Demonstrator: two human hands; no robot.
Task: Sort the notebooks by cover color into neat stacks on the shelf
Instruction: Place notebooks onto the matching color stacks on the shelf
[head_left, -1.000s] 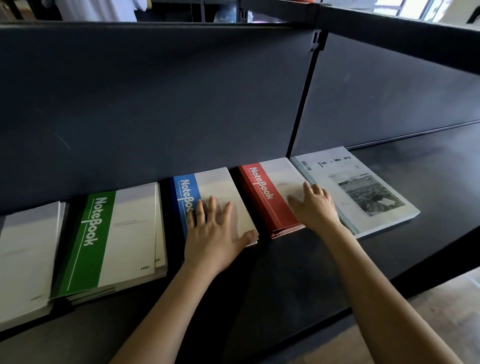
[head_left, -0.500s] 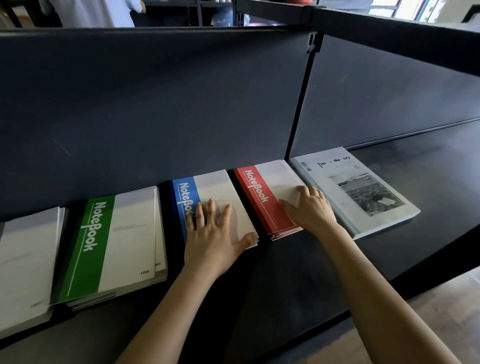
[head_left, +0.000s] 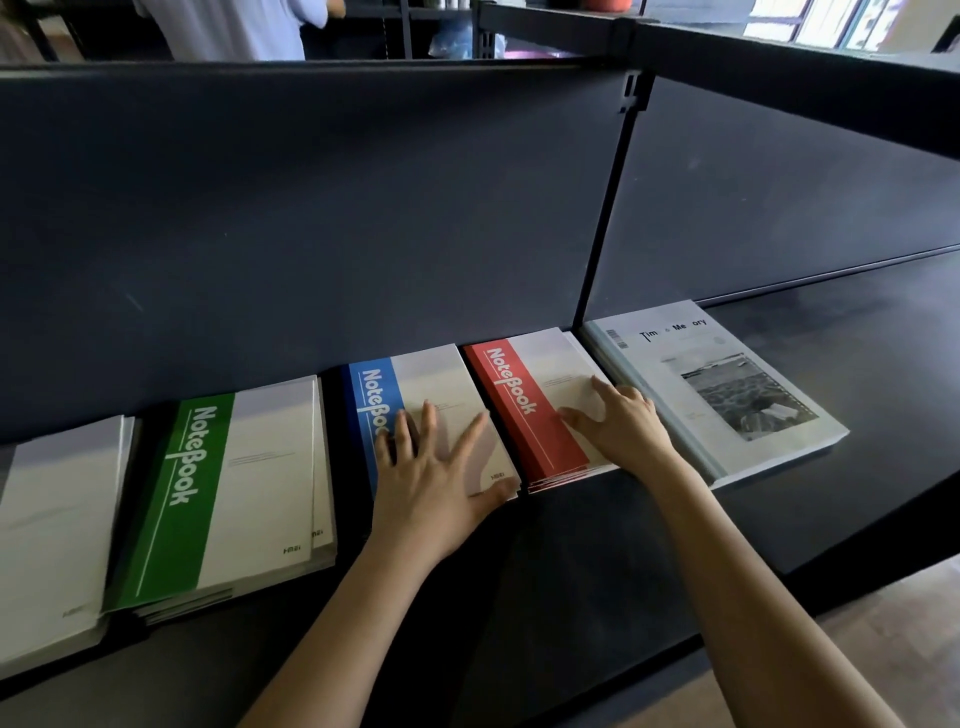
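Currently the blue notebook stack (head_left: 431, 379) and the red notebook stack (head_left: 519, 410) are lying side by side at the back of the shelf (head_left: 571, 571). The left hand (head_left: 436, 467) is pressing flat on the blue, fingers spread; the right hand (head_left: 623, 426) is resting splayed on the red. A green stack (head_left: 218, 483) is lying leftward, a photo-cover book (head_left: 727, 395) rightward.

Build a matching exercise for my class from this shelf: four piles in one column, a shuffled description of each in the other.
Column one
1. green notebook stack
2. blue notebook stack
3. red notebook stack
4. photo-cover book

Column two
A. right hand touches it with its fingers
B. rightmost on the shelf
C. left of the blue stack, no hand on it
D. left hand lies flat on it

Pairs: 1-C, 2-D, 3-A, 4-B
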